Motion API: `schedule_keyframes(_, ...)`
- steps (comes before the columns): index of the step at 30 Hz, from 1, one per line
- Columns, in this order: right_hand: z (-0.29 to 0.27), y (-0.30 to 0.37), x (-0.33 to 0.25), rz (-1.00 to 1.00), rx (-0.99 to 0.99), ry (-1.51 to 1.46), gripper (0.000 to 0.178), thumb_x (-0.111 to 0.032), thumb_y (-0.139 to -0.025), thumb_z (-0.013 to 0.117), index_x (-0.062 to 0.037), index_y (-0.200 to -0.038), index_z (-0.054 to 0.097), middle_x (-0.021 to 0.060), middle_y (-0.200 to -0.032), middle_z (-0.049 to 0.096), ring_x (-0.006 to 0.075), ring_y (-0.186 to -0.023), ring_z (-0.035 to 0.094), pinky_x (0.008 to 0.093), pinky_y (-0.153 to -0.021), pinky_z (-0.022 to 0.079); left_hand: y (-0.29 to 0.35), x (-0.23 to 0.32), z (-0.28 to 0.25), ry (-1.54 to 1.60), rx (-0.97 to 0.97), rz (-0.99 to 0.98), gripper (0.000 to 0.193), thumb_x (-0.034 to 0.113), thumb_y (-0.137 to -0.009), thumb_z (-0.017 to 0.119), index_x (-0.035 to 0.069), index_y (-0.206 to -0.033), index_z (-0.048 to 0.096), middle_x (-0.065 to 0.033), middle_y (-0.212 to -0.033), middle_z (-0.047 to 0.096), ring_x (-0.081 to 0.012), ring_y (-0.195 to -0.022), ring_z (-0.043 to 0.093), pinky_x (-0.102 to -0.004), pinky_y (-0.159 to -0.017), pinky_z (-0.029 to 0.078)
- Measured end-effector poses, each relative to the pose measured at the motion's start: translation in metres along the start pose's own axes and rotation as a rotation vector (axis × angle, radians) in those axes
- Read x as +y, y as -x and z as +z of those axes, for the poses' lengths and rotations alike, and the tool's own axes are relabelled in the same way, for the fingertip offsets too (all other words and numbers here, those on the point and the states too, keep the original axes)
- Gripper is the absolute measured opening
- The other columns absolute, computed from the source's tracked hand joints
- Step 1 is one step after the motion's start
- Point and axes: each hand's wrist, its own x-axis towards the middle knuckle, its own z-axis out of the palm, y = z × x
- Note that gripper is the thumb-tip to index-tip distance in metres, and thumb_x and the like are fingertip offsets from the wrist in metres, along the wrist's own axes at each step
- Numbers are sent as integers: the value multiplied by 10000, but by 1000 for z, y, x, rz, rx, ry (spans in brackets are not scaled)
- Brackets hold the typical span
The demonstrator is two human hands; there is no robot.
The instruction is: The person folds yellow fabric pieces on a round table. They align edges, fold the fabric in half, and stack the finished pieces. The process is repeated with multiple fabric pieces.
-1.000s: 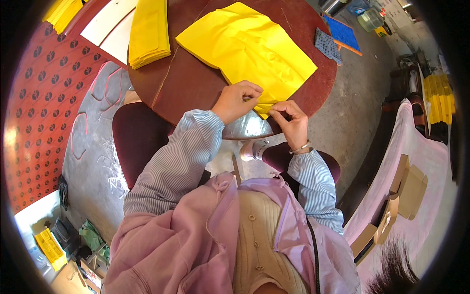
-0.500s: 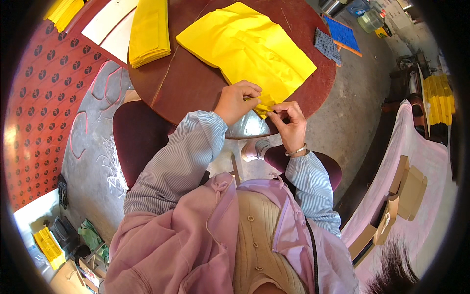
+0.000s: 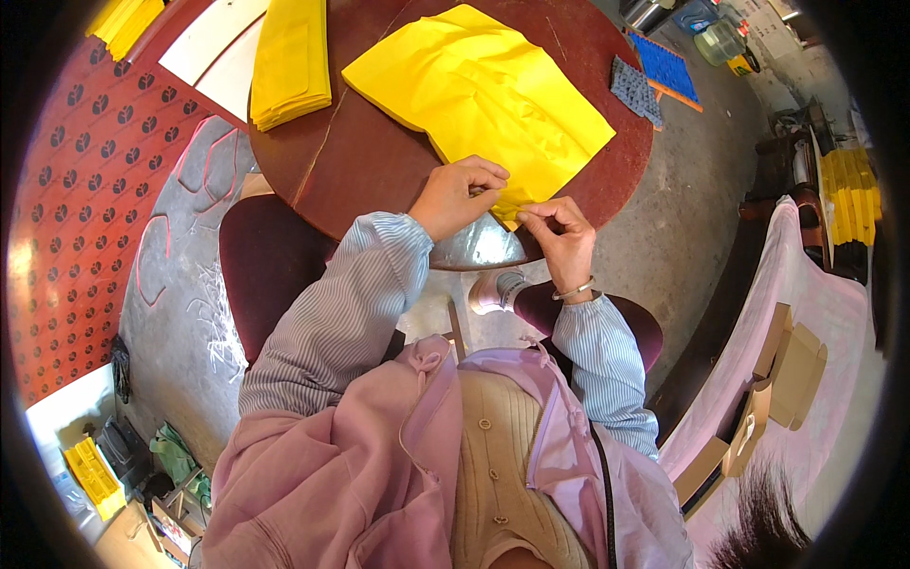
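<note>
Left hand (image 3: 460,197) and right hand (image 3: 563,239) slightly apart, both pinching nearest corner of yellow sheet (image 3: 493,90) — rest spreads beyond them on round table (image 3: 370,175). Looks light, soft, easily creased, perhaps slippery — best held by edges.

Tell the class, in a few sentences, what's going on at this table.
A person is working bare-handed on a yellow sheet spread, slightly rumpled, over a round dark-red table. The right hand pinches its near corner. The left hand is curled at the sheet beside it; whether it grips is hard to tell. A stack of folded yellow pieces lies at the table's left, and a grey-blue cloth at its right edge.
</note>
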Motion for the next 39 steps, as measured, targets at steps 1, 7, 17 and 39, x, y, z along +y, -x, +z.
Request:
schedule_keyframes(1, 0, 0, 0, 13, 3, 3, 103, 2, -901, 848, 3, -997, 810, 33, -948, 708, 110, -855, 676, 244, -765, 540, 0, -1, -1, -19, -5, 27, 166, 51, -950, 731, -22, -1085, 793, -115, -1311, 739, -214, -1085, 743, -304, -977, 593)
schedule_keyframes(7, 2, -1, 6, -17, 23, -27, 118, 11, -901, 849, -1, -997, 781, 12, -922, 695, 95, -829, 656, 236, -765, 537, 2, -1, 3, -60, 27, 70, 192, 32, -909, 763, -17, -1092, 795, -121, -1298, 747, -229, -1086, 747, -314, -973, 597)
schedule_keyframes(17, 0, 4, 3, -113, 19, 34, 97, 20, -917, 831, 9, -1004, 787, 33, -972, 708, 102, -876, 667, 244, -784, 551, -2, 1, 3, -5, 35, -11, 171, 79, -950, 770, -42, -1070, 788, -122, -1286, 757, -215, -1076, 751, -301, -947, 601)
schedule_keyframes(39, 4, 2, 6, -44, 41, -45, 116, 11, -892, 851, 11, -996, 800, 35, -936, 704, 100, -817, 665, 241, -732, 540, -5, 2, 2, 5, 22, -59, 182, 77, -934, 776, -34, -1079, 791, -116, -1294, 754, -235, -1092, 753, -321, -1004, 597)
